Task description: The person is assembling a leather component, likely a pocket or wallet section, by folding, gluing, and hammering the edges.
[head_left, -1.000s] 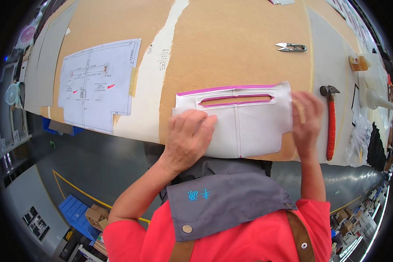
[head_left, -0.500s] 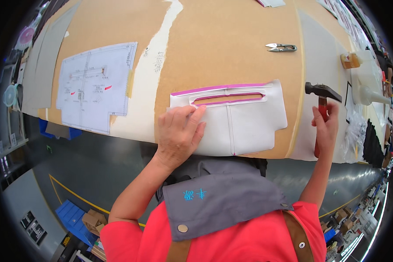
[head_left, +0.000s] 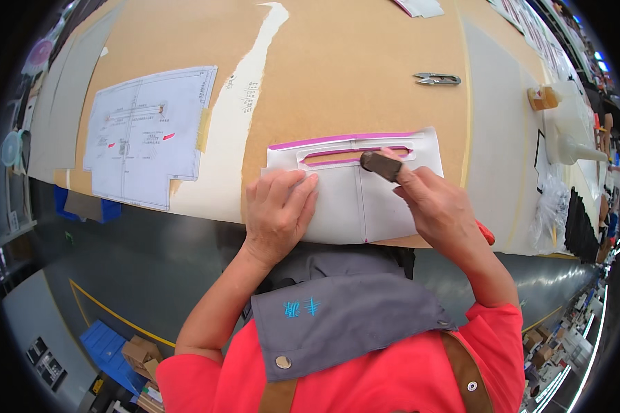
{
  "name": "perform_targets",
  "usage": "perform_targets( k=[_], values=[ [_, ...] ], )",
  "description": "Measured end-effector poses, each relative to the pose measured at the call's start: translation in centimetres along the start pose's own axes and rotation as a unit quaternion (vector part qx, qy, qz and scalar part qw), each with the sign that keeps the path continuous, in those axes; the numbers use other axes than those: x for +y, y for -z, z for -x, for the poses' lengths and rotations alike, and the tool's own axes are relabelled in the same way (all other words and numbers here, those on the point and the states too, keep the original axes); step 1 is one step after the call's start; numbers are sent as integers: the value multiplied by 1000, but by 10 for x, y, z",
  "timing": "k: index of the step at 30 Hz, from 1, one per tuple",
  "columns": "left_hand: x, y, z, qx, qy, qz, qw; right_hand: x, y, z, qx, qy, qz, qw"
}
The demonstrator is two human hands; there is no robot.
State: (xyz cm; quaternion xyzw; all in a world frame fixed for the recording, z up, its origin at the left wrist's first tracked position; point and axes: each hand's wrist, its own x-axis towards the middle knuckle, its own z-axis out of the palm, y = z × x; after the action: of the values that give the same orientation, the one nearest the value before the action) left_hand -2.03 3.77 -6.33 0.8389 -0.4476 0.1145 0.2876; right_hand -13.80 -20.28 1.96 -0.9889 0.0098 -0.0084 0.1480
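A white sheet panel point(head_left: 327, 206) with a purple strip along its far edge lies at the table's near side. A long slot point(head_left: 331, 157) with purple edges runs across its upper part, and a vertical seam runs down from the slot. My left hand point(head_left: 280, 210) presses on the panel's left part, its fingers bent and close together, fingertips near the slot's left end. In my right hand point(head_left: 437, 206) is a hammer point(head_left: 381, 166), its dark head over the slot beside the seam. Its red handle end shows past my wrist; my hand hides the middle of the handle.
Thread snips point(head_left: 437, 79) lie farther up the table point(head_left: 351, 69). On the left is a paper pattern drawing point(head_left: 148, 141). An amber jar point(head_left: 543, 98), a white bottle point(head_left: 579, 148) and clear plastic wrap point(head_left: 550, 213) stand or lie at the right. Another white piece point(head_left: 420, 7) is at the far edge.
My right hand has brought the hammer leftward from beside the panel to over the slot. The hammer's head has turned. My left hand has stayed on the panel's left part.
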Motion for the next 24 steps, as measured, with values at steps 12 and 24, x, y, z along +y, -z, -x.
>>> perform_targets(
  k=[12,24],
  values=[
    [0,-3,2,23,-3,3,1000,17,-11,-22,138,28,-15,990],
    [-1,1,5,32,-12,4,999,-18,-2,-39,191,119,-149,963]
  ],
)
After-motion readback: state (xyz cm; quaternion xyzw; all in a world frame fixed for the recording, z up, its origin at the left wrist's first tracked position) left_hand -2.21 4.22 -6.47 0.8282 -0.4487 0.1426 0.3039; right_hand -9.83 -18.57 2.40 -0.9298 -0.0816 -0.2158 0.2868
